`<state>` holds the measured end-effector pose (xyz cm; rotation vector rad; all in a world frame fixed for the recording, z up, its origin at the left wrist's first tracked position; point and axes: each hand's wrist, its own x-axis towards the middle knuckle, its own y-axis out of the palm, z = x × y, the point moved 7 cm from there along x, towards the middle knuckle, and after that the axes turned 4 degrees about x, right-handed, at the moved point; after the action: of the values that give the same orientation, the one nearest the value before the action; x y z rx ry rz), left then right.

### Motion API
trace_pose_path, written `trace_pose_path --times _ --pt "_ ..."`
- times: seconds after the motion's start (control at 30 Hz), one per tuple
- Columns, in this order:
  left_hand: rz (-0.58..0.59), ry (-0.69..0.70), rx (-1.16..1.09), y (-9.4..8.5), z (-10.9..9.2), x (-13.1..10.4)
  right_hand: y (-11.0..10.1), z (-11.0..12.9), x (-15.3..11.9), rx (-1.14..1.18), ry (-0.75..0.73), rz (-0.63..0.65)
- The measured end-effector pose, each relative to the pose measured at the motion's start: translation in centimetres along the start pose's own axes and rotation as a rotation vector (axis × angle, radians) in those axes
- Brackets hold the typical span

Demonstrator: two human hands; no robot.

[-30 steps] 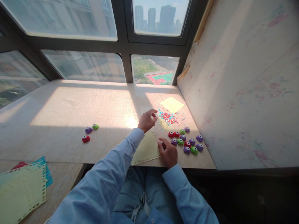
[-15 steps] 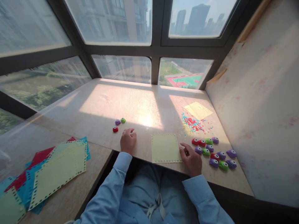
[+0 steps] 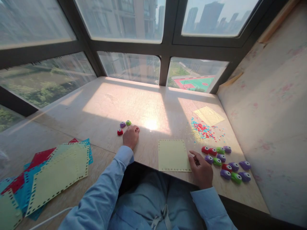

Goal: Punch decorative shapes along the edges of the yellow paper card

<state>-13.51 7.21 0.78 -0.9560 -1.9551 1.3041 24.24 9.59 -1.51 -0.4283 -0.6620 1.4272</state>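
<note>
My left hand (image 3: 131, 136) is over the table with its fingers curled closed. Whether anything is inside it is hidden. Just beyond it sit three small craft punches: a red craft punch (image 3: 120, 132), a purple craft punch (image 3: 122, 124) and a green craft punch (image 3: 128, 122). In front of me a square pale yellow sheet (image 3: 172, 155) with punched holes along its edges lies flat by the table's front edge. At its right side rests my right hand (image 3: 201, 168), fingers bent, a gap showing between thumb and forefinger. Nothing is visible in that hand.
Several red, green and purple craft punches (image 3: 225, 174) stand at the right. Behind them lie scattered paper bits (image 3: 203, 130) and a yellow paper piece (image 3: 209, 115). Punched coloured sheets (image 3: 59, 172) overlap at the left. A patterned wall (image 3: 271, 121) bounds the right, windows the back.
My left hand has moved forward, closer to the three craft punches, and its fingers look more closed. My right hand stays beside the yellow sheet. The whole view has shifted slightly.
</note>
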Motion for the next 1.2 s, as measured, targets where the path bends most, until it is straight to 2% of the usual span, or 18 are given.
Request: trace_pose_path --times 0.2,0.43,0.5,0.6,0.67,0.73,0.77,0.83,1.0,1.2 --pt "0.061 0.077 -0.129 0.6 0.2 0.8 0.1 -0.2 -0.1 -0.006 0.002 0.005" --pt "0.097 -0.069 -0.532 0.0 0.4 0.0 -0.2 -0.1 0.0 0.077 0.002 -0.005" --pt "0.177 -0.117 -0.705 0.0 -0.3 -0.8 -0.5 0.2 -0.2 0.164 0.001 -0.025" --pt "0.357 -0.14 -0.943 0.0 -2.2 -2.5 -0.8 1.8 -1.2 0.295 -0.014 -0.021" --pt "0.497 -0.154 -1.131 0.2 -4.0 -4.0 -0.5 3.9 -2.1 0.348 -0.051 0.051" --pt "0.696 -0.253 -1.463 0.7 -6.1 -6.0 0.0 6.4 -2.9 0.405 -0.107 0.129" --pt "0.767 -0.297 -1.561 0.9 -7.1 -6.9 0.4 7.7 -3.2 0.434 -0.131 0.169" --pt "0.833 -0.34 -1.617 1.1 -8.5 -8.5 1.2 9.7 -3.3 0.484 -0.155 0.231" --pt "0.814 -0.359 -1.571 1.6 -9.7 -11.1 3.3 12.2 -2.5 0.486 -0.151 0.298" --pt "0.742 -0.39 -1.55 2.3 -9.2 -12.2 4.2 12.4 -2.5 0.486 -0.099 0.297"
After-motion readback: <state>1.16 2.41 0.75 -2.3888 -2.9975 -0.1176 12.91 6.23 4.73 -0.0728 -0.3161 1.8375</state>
